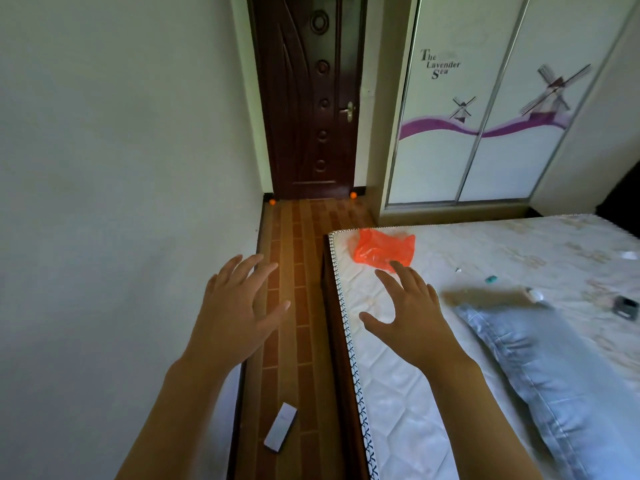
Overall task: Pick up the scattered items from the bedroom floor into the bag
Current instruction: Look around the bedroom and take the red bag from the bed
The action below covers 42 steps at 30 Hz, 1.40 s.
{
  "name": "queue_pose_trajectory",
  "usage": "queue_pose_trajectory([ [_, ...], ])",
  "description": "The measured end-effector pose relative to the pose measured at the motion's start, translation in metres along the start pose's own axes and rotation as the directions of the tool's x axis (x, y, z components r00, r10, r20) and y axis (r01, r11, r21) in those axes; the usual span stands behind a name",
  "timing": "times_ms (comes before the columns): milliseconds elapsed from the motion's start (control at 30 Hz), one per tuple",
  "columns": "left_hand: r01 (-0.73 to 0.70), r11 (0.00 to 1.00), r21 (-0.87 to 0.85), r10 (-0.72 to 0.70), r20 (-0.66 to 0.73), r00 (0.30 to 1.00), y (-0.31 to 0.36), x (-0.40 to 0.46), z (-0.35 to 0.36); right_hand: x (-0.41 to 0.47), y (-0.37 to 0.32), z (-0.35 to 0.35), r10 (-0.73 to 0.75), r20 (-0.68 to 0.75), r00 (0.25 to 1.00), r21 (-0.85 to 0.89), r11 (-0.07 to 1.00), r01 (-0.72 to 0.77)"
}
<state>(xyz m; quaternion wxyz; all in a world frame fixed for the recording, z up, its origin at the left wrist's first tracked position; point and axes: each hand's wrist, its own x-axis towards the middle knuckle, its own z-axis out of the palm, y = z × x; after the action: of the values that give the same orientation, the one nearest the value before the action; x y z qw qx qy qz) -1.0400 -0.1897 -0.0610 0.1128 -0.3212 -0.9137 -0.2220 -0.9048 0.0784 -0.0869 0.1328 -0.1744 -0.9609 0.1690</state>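
- Our right hand [412, 313] is spread wide, fingers straight and apart, holding nothing; it hovers over the near left part of the mattress [398, 393], fingertips pointing toward twelve o'clock.
- Our left hand [239, 306] is likewise spread and empty, hanging over the strip of wooden floor [304, 341] between the wall and the bed.
- The orange plastic bag [377, 249] lies crumpled on the mattress corner at twelve o'clock from our right hand; the fingertips overlap its near edge in the view, but we cannot tell whether they touch it.
- On the floor, a flat grey-white box [280, 427] lies at about six o'clock from our left hand, well apart from it.
- Two small orange balls sit at the foot of the dark door [308, 98]: one [272, 202] at its left corner, the other [353, 195] at its right.
- A few small bits lie on the bed at three o'clock from the bag; they are too blurred to name.
- We judge this to be the very start: nothing is bagged yet, and the step in hand is fetching the bag.
- The next move calls for closing our right fingers on the thin plastic, opening its mouth, then stooping for the box.
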Motion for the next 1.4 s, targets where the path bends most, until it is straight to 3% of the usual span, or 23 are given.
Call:
queue_pose_trajectory([
  [433,-0.046,0.997,-0.068,0.045,-0.019,0.999,-0.098,0.188,0.02,0.187,-0.03,0.036,0.03,-0.055,0.998,-0.044,0.999,-0.033],
  [667,-0.046,0.997,-0.067,0.047,0.018,0.999,-0.14,0.256,0.041,0.261,-0.044,0.052,0.05,-0.035,0.998,0.008,0.999,-0.05],
  [1000,-0.014,0.999,-0.049,0.011,-0.052,0.999,-0.206,0.364,0.073,0.406,-0.054,0.074,0.028,0.015,0.999,-0.005,1.0,-0.028],
  [1400,0.018,0.999,-0.036,-0.019,-0.035,0.999,-0.239,0.579,0.136,0.643,0.018,0.113,-0.029,0.043,0.999,0.078,0.997,0.025],
])
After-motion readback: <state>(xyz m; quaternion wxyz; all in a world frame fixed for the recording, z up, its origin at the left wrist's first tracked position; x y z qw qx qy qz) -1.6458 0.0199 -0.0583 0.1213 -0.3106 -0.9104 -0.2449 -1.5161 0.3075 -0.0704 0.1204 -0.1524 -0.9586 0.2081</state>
